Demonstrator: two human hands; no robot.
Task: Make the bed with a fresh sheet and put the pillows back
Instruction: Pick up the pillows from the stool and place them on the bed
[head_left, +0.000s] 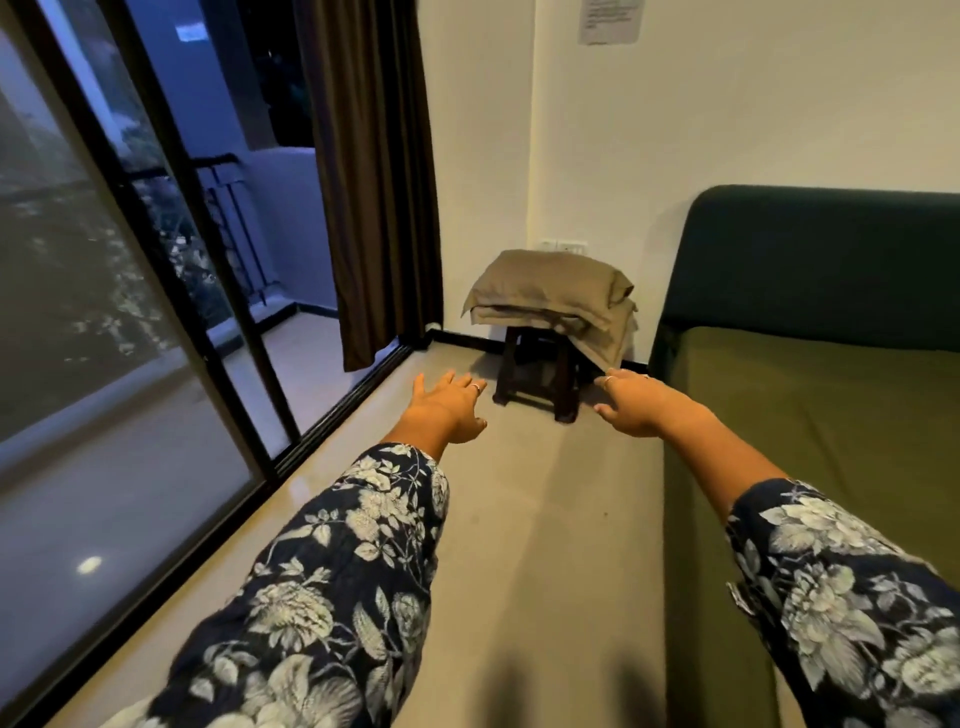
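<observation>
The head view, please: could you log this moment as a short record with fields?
pillows: stacked on the stool
stool: dark wood, by the wall corner
bed: olive sheet already on
headboard: dark green
left hand: open, reaching forward, empty
right hand: open, reaching forward, empty
curtain: brown, beside glass door

A brown curtain (374, 171) hangs beside the glass sliding door (104, 322); a paper notice (610, 21) is stuck on the white wall (727, 114).
</observation>
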